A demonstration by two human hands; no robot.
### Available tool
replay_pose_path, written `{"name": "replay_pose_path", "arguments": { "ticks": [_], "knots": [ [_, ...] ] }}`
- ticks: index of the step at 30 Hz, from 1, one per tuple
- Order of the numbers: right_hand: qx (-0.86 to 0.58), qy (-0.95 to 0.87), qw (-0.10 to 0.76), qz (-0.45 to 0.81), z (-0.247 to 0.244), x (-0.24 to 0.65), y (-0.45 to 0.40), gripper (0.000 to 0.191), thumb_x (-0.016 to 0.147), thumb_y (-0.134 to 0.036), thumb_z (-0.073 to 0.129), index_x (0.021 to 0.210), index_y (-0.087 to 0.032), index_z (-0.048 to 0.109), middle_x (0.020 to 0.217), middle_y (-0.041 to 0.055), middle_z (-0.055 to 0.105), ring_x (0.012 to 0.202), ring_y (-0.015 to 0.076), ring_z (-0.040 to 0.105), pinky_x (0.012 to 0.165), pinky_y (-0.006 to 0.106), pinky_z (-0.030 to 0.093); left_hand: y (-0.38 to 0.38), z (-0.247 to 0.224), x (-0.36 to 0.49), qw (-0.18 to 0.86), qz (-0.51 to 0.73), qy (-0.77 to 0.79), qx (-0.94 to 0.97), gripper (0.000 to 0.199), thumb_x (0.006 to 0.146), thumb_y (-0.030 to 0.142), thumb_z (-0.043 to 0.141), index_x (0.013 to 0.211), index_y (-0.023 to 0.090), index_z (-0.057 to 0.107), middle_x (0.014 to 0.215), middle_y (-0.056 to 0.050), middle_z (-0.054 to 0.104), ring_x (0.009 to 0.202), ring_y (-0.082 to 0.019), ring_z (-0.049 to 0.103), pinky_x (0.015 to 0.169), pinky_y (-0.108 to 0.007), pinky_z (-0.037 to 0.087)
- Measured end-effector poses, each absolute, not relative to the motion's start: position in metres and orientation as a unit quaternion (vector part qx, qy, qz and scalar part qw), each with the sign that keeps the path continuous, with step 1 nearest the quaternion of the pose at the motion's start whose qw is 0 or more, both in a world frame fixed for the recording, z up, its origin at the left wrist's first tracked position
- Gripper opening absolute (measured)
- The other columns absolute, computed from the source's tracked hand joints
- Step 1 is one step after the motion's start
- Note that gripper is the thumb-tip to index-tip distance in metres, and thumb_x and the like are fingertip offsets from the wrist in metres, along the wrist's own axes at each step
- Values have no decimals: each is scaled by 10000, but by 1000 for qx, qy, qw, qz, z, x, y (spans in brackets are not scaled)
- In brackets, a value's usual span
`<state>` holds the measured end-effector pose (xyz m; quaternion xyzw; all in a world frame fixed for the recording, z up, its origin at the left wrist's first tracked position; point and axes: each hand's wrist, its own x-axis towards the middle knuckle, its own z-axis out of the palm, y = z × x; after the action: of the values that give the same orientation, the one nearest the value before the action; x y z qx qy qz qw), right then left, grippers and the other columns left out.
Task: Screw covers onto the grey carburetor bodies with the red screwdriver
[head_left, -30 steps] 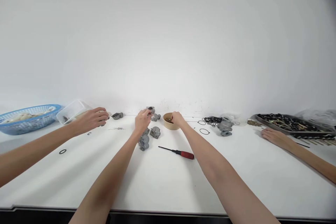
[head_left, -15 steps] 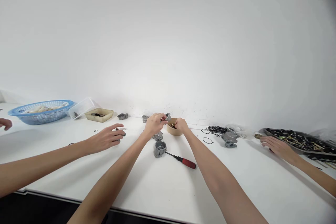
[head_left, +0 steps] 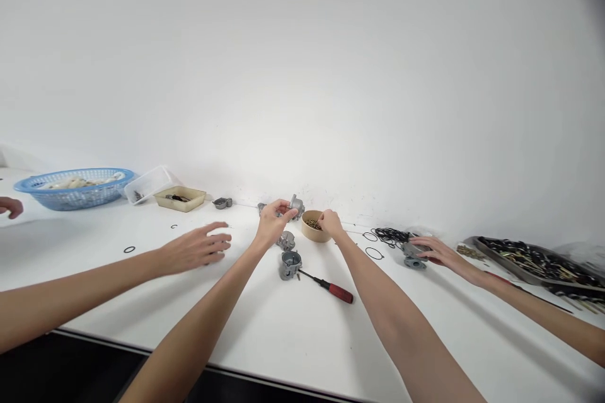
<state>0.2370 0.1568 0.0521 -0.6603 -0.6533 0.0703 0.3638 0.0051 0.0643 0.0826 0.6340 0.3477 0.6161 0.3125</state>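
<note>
Left hand [head_left: 273, 225] is pinching a grey casting [head_left: 297, 204] between thumb and fingers; right hand [head_left: 332, 224], beside it, is bunching its fingers at the mouth of a bowl [head_left: 316, 236] of small parts [head_left: 312, 225], any grip being indiscernible. Nearside of both, a red-handled screwdriver [head_left: 339, 293] is lying beside an open-topped housing [head_left: 289, 269]. Rightward, a co-worker's hand [head_left: 439, 252] is partly covering another casting [head_left: 413, 261].

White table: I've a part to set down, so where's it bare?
Bare: between the left forearm and right forearm, nearer than the screwdriver; also between the right forearm and the far-right arm. Crowded: around the bowl, where the left hand, right hand and metal castings cluster.
</note>
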Motion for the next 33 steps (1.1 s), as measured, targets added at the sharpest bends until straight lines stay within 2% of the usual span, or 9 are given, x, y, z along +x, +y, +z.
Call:
{"name": "replay_pose_path", "arguments": {
  "ticks": [2,4,10,15,17,20,22,26,33],
  "knots": [
    [-640,-649,395,113,57,239,153,156,852,-287,735,782,-149,714,809,92,753,728,179,690,682,289,542,64,81,4,342,618,345,618,366,812,505,748,961,178,678,867,-101,681,853,-287,632,540,-307,496],
    [-615,-639,434,158,64,242,146,117,804,-256,713,731,-164,715,735,95,764,685,202,708,649,292,540,64,78,4,367,619,341,604,332,815,484,761,945,189,681,861,-100,685,857,-294,636,527,-308,491],
    [-524,-613,533,257,86,254,81,247,785,-370,732,922,-166,749,854,96,807,799,234,773,750,333,625,58,71,13,422,607,320,592,300,813,461,785,917,191,704,853,-81,706,864,-294,656,535,-295,455],
    [-452,-563,623,301,82,252,12,342,735,-429,837,924,-150,779,809,101,800,766,252,767,785,393,642,45,64,29,448,575,318,606,467,782,567,823,989,167,702,762,-61,688,634,-202,599,527,-283,454],
    [-433,-549,654,288,80,248,-3,341,725,-445,850,893,-155,785,775,93,792,730,252,758,761,406,645,42,61,34,452,563,312,617,499,769,586,828,1009,168,698,799,-61,689,627,-186,586,513,-267,454],
    [-427,-572,653,255,80,243,-10,307,750,-440,833,892,-171,797,823,93,799,730,248,746,726,399,638,41,56,40,458,548,287,639,478,776,593,812,997,181,712,1029,-92,693,778,-213,630,522,-249,479],
    [-438,-595,637,219,80,242,-11,266,780,-425,808,900,-187,806,889,89,803,750,240,739,723,386,628,42,53,41,462,535,272,653,456,790,583,803,996,184,726,1083,-101,686,824,-224,637,539,-250,501],
    [-451,-634,610,149,75,245,-9,216,823,-404,761,898,-208,814,963,78,800,847,245,738,757,368,607,41,52,41,463,512,252,678,417,809,559,798,978,183,738,1006,-100,697,858,-238,636,585,-262,530],
    [-445,-633,607,179,71,244,-7,203,821,-392,747,876,-206,808,922,71,802,820,237,738,717,340,586,33,58,38,457,464,236,721,349,832,519,785,938,189,743,975,-90,689,888,-256,635,613,-273,532]
  ]
}}
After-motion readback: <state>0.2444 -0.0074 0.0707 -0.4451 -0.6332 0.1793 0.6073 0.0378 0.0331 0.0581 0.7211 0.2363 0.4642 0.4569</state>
